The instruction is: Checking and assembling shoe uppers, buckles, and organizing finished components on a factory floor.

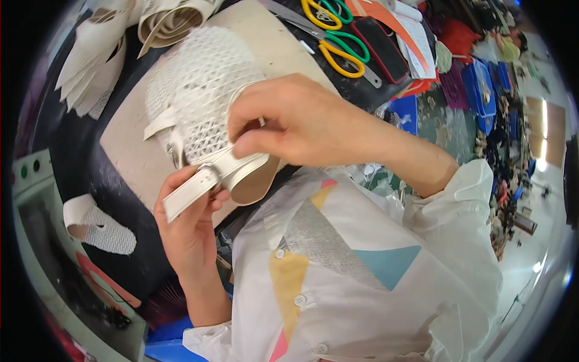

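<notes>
A white shoe upper with an open lattice weave [211, 136] lies over a beige board [129, 136] in front of me. At its near end is a white strap [184, 196] with a small metal buckle [206, 168]. My left hand [188, 226] grips the strap close to the buckle, thumb and fingers on either side. From the right, my right hand [295, 117] pinches the upper's edge beside the curled heel band [250, 184]; its fingertips are partly hidden. More white woven pieces [208, 57] lie beyond, somewhat blurred.
Stacked white uppers [96, 60] and a rolled white piece [172, 24] sit at the far left. A single woven upper [99, 226] lies left. Scissors with yellow and green handles [344, 54], a phone [380, 48] and papers [416, 39] are at the far right.
</notes>
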{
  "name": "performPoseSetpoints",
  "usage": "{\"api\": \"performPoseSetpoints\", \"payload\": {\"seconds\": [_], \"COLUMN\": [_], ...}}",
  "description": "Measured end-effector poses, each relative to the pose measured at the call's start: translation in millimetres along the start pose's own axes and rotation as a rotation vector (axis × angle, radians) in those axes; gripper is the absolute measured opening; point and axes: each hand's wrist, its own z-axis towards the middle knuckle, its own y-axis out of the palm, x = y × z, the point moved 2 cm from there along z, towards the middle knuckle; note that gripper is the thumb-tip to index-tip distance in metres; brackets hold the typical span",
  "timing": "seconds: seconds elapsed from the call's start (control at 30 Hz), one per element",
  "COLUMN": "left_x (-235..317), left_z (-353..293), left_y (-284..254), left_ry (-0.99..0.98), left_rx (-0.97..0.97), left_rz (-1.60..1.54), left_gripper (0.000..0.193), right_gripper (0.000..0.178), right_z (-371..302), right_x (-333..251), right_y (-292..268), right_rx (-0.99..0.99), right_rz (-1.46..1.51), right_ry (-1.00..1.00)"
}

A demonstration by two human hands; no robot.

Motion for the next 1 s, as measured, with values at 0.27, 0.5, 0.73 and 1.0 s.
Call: {"api": "performPoseSetpoints", "payload": {"seconds": [0.27, 0.5, 0.73, 1.0], "left_x": [3.5, 6.2, 0.4, 1.3], "left_z": [2.4, -3.2, -3.8, -0.4], "left_y": [-15.0, -7.9, -1.9, -0.4], "left_ry": [0.068, 0.052, 0.045, 0.074], "left_rx": [0.103, 0.086, 0.028, 0.052], "left_rz": [0.387, 0.345, 0.176, 0.330], "left_gripper": [0.022, 0.020, 0.019, 0.022], "right_gripper": [0.012, 0.010, 0.010, 0.013], "right_z": [6.9, 11.4, 12.4, 13.9], "right_x": [-9.4, -30.1, -23.2, -14.9], "right_y": [14.2, 29.8, 30.0, 30.0], "right_rx": [0.133, -0.102, -0.065, -0.041], "right_rz": [-0.280, 0.227, 0.062, 0.334], "right_ry": [-0.195, 0.094, 0.210, 0.290]}}
